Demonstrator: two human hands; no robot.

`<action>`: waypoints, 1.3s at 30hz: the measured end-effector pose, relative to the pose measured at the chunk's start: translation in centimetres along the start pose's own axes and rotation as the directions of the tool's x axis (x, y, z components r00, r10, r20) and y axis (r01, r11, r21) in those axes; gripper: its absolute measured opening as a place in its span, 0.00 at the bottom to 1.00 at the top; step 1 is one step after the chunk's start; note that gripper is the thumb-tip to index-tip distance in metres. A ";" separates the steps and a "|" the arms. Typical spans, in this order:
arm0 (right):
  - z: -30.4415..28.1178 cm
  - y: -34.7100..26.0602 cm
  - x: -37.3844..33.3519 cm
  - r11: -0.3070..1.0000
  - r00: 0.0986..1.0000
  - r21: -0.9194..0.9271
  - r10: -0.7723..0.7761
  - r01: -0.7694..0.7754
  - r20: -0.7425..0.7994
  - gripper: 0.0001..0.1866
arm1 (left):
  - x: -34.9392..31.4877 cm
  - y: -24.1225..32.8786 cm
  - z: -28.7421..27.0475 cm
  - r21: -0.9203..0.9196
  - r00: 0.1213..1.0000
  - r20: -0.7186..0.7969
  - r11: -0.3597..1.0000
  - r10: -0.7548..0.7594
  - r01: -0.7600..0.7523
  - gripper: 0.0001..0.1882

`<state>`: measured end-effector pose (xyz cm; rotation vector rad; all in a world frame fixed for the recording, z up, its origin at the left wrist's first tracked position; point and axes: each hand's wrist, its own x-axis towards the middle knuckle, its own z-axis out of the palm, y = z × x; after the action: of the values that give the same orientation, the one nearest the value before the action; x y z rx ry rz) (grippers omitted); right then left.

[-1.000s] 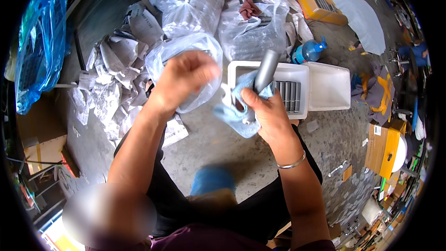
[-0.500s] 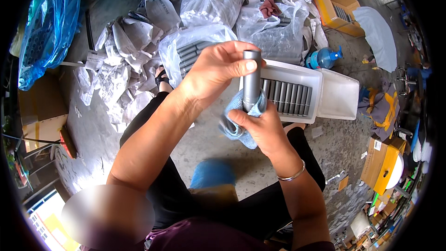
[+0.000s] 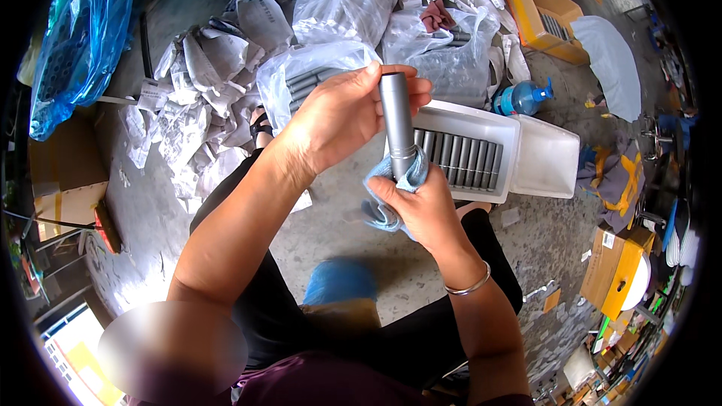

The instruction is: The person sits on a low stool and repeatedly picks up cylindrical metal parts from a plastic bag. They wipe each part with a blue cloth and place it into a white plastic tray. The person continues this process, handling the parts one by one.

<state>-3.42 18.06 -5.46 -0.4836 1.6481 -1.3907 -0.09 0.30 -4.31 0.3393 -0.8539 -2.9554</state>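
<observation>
Standing upright, long axis vertical, the grey metal tube [image 3: 397, 122] is clamped by both hands, left hand [image 3: 342, 116] on top, right hand [image 3: 421, 207] below.

Smooth matt grey metal cylinder [image 3: 397, 122], faintly sheened, wrapped at its base in soft light-blue cloth [image 3: 391, 188]. Glossy white plastic tray [image 3: 526, 154] lined with more matt grey metal tubes [image 3: 459, 158]. Crinkled clear plastic bags [image 3: 342, 0], crumpled newsprint [image 3: 192, 98], rough dusty concrete floor [image 3: 331, 218], thin shiny metal bangle [image 3: 468, 286].
</observation>
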 end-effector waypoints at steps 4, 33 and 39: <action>0.0 -0.3 0.2 0.999 0.997 0.038 0.036 -0.033 -0.069 0.13 | -0.1 -0.2 0.1 0.031 0.999 -0.030 0.999 0.022 -0.021 0.22; -1.9 -0.1 1.1 0.994 0.996 -0.072 -0.079 0.081 0.030 0.17 | -1.0 -4.2 -0.2 0.333 0.994 -0.063 0.937 -0.087 0.104 0.20; -7.4 -0.7 1.2 0.965 0.929 0.209 -0.074 0.158 -0.362 0.16 | -1.3 -2.2 0.0 0.429 0.996 -0.084 0.900 -0.039 0.072 0.19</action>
<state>-10.29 21.23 -5.52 -0.2034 1.7221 -1.8201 1.18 2.31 -5.19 0.4917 -1.5137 -2.7520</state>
